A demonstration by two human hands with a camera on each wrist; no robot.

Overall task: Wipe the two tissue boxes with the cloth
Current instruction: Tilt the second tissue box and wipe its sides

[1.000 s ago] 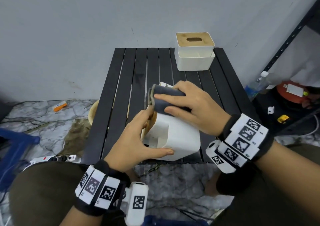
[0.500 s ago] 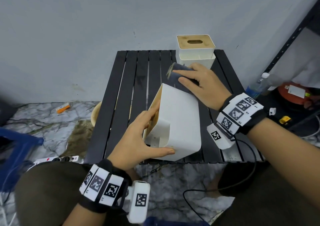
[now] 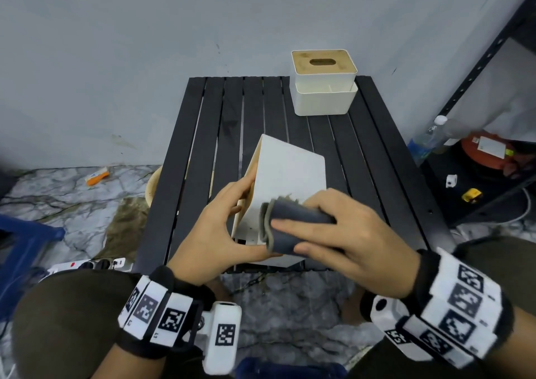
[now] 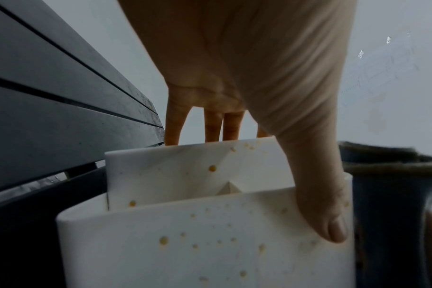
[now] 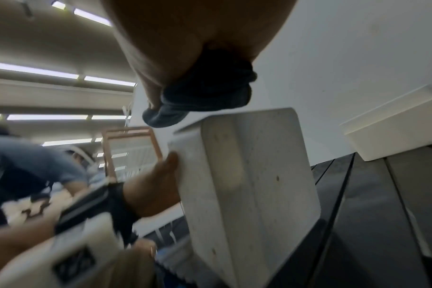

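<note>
Dark cloth point(image 3: 295, 227) gripped by right hand point(image 3: 356, 242) | left hand point(image 3: 214, 233) grips tissue box point(image 3: 287, 175)

Low in the head view, the left hand point(image 3: 214, 230) clasps with thumb forward and fingers extended, while the right hand point(image 3: 348, 239), fingers curled, grips just beside it.

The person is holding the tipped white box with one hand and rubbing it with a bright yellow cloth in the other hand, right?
Not quite: the cloth is dark blue-grey, not bright yellow, as the head view shows. The rest holds: the left hand grips the tipped white box while the right hand presses the cloth against it.
</note>
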